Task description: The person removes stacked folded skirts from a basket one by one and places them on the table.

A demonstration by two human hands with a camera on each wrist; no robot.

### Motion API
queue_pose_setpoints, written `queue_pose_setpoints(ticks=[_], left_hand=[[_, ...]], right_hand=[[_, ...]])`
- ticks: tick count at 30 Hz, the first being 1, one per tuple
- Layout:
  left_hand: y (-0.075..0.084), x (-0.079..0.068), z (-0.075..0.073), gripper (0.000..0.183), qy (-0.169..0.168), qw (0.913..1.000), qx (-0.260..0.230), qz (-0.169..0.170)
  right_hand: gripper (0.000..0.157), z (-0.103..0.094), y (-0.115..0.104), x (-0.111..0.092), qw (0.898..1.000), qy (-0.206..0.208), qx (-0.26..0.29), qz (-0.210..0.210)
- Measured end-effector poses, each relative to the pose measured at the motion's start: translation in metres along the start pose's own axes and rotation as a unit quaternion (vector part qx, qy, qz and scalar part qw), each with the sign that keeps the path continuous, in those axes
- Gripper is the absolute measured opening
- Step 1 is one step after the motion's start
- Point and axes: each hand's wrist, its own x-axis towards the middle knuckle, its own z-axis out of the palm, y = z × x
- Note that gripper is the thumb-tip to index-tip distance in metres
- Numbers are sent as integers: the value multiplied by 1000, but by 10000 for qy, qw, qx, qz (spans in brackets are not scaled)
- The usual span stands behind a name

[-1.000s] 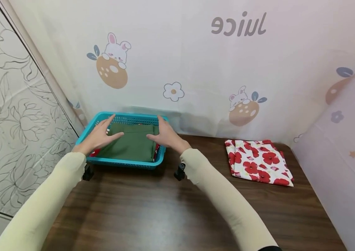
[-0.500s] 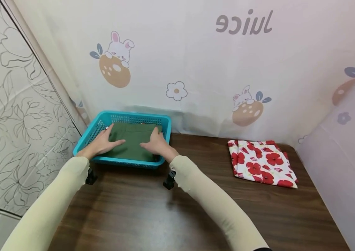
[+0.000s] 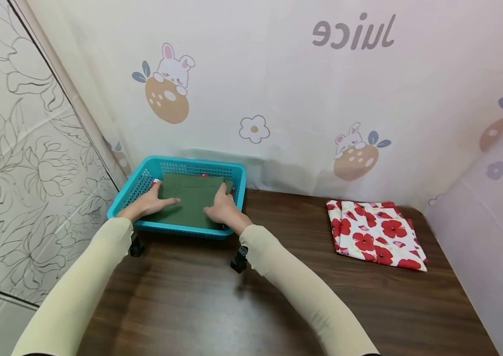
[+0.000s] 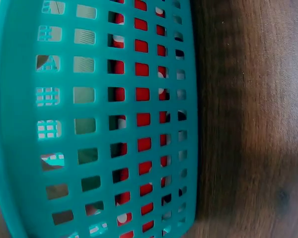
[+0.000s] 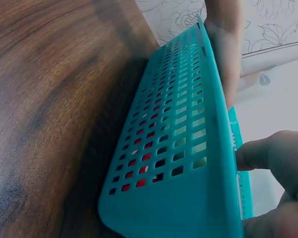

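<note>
A folded green cloth (image 3: 191, 200) lies in a turquoise plastic basket (image 3: 180, 228), on top of red-and-white fabric (image 3: 204, 175) that peeks out at its edges. My left hand (image 3: 150, 201) reaches over the basket's front rim to the cloth's left side, thumb spread across the top. On the opposite side, my right hand (image 3: 222, 205) rests at the cloth's right edge, its thumb pointing inward. The left wrist view shows only the basket's slotted wall (image 4: 97, 144), with red fabric behind it. In the right wrist view, the right thumb and fingers extend past the rim.
A folded white cloth with red flowers (image 3: 378, 235) lies at the right of the dark wooden table (image 3: 189, 306). A printed curtain (image 3: 278, 74) hangs close behind the basket, and a flower-patterned panel (image 3: 24, 163) stands at the left.
Both hands have come down from above the basket onto the green cloth's sides, the right one moving slightly inward. The camera view has shifted a little.
</note>
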Motion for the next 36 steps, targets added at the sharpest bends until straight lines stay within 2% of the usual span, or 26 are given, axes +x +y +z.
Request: queue_pose_setpoints(ticks=[5,11,16,20,25,30,33,36], left_hand=[[4,5,1,112,-114,9985,-525,-123],[8,14,0,105,-113,9978,-621,213],[6,19,-2,97,-250,9957,-867,229],[5,19,-1,84,-369,9937,-1042,171],[4,19,-1,65,-461,9944,-923,237],[9,22,3,57,-508,9912,-1157,401],[12,22,3,58,-436,9886,-1392,373],[12,21,3,59,-409,9892,-1380,288]], right_hand=[[90,-1,3,2,9994,123,308,-77],[80,-2,2,5,9976,-185,597,-284],[73,0,4,7,9931,-154,1083,-415],[69,5,8,10,9915,-167,1200,-473],[64,14,12,17,9888,-283,1352,-568],[56,20,17,23,9873,30,1512,-491],[50,22,18,26,9866,222,1544,-474],[45,24,16,29,9885,317,1393,-495]])
